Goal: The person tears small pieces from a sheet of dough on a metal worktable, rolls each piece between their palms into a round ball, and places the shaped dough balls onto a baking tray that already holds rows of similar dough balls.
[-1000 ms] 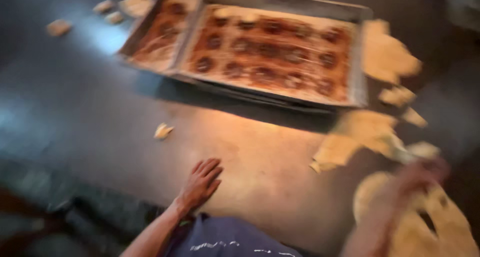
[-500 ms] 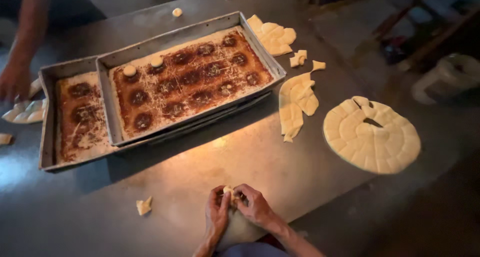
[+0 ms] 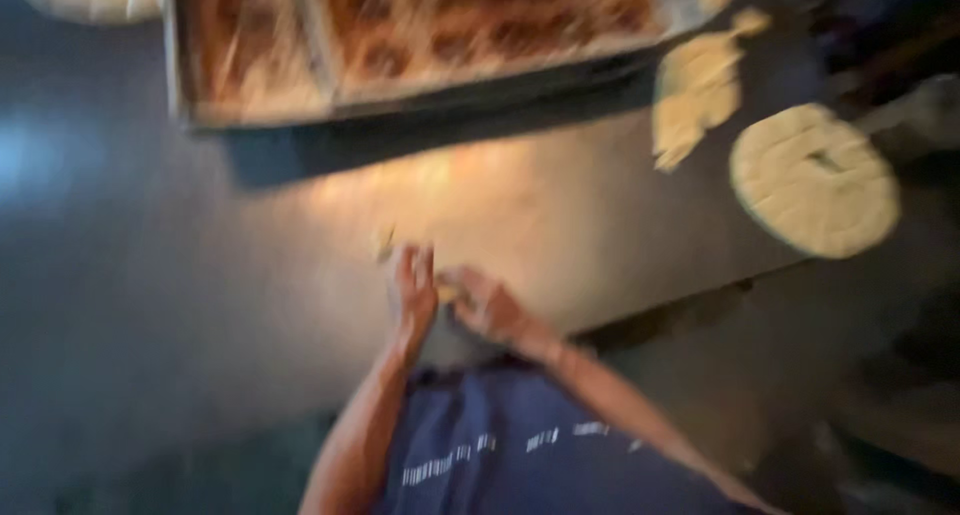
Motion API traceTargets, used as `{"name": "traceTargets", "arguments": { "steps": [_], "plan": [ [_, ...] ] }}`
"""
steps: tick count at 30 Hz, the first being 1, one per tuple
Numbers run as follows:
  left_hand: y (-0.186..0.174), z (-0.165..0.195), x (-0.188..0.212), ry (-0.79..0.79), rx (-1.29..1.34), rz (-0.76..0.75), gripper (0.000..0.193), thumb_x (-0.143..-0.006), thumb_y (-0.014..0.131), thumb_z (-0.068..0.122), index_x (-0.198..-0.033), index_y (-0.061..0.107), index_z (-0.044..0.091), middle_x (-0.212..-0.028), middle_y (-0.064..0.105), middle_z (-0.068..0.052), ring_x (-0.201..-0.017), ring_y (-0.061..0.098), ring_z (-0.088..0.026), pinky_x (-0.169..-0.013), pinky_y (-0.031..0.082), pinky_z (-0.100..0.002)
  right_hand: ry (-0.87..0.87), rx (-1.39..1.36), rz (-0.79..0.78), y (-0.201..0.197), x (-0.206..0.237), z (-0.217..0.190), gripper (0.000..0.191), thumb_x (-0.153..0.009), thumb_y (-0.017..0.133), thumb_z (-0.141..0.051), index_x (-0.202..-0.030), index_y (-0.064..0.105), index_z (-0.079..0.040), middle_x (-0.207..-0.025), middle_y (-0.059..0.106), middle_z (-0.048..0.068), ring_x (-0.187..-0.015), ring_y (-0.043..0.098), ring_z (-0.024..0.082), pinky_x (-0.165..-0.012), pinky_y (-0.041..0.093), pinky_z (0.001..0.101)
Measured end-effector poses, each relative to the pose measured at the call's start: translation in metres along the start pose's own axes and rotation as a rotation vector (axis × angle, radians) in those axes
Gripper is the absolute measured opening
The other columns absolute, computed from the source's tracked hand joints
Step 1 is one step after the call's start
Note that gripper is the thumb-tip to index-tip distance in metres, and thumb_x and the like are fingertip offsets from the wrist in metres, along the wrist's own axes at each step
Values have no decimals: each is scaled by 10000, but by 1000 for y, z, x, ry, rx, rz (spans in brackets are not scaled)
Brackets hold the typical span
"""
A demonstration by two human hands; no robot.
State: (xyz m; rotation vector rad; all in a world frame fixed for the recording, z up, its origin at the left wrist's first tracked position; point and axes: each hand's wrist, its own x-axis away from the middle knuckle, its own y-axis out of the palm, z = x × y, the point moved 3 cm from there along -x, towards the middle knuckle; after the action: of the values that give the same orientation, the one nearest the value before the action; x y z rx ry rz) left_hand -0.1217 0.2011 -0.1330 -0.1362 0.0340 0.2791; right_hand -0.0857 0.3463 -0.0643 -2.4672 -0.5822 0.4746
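Dough bit (image 3: pixel 447 293) sits pinched between both hands at the middle of the frame, low over the metal table (image 3: pixel 250 305). Left hand (image 3: pixel 413 287) and right hand (image 3: pixel 482 305) stay curled around it, as half a second ago. The baking tray (image 3: pixel 400 45) and round dough sheet (image 3: pixel 812 180) now lie higher and farther right, since the view swung.

dull metal table (image 3: pixel 560 205), metal tray (image 3: pixel 420 90), matt dough round (image 3: pixel 812 178)

A metal surface (image 3: pixel 250 305) carries a baking tray (image 3: pixel 400 85); right of the tray lie dough scraps (image 3: pixel 695 90) and a round dough sheet (image 3: pixel 812 180).
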Motion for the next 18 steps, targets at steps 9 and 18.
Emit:
{"name": "traceTargets", "arguments": {
  "steps": [9,18],
  "plan": [
    [-204,-31,25,-6,-420,405,216,-1010,721,234,-1002,587,65,-998,589,-108,-934,576,-294,-798,477,-433,450,-460,-426,-12,24,17,307,-939,676,-60,-1240,666,3,-1097,691,76,-973,656,113,-853,537,273],
    [-221,-25,45,427,-881,282,208,-938,813,212,-977,638,106,-1019,587,-112,-975,555,-350,-817,449,-482,361,-215,-43,10,0,73,217,-1025,761,-47,-1038,546,-16,-970,705,13,-889,666,107,-772,544,250]
  ]
}}
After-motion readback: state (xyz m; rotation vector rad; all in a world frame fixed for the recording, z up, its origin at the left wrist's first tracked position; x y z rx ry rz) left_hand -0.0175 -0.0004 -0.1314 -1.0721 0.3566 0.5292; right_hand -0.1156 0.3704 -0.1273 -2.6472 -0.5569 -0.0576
